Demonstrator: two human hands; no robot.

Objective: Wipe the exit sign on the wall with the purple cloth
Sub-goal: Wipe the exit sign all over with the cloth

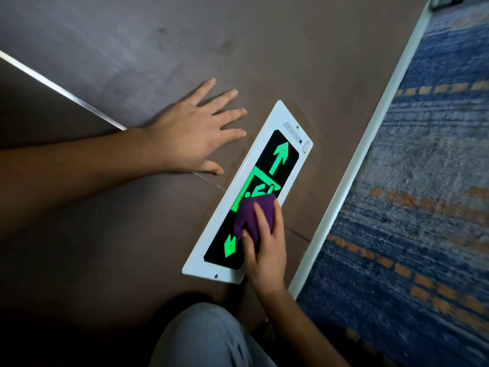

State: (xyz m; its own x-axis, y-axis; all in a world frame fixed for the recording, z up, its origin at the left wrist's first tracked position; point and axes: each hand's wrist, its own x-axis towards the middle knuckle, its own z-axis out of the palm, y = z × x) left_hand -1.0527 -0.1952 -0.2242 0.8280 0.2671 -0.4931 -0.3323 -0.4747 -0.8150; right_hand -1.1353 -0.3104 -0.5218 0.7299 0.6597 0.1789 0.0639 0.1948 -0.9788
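The exit sign (264, 178), a white-framed black panel with green arrows and a running figure, is mounted low on the brown wall (158, 49) just beside the white baseboard (370, 154). The right hand (264, 245) presses the bunched purple cloth (251, 215) against its lower middle, fingers curled over it. The left hand (190, 131) lies open and flat on the wall beside the sign. Blue patterned carpet (423, 207) borders the baseboard.
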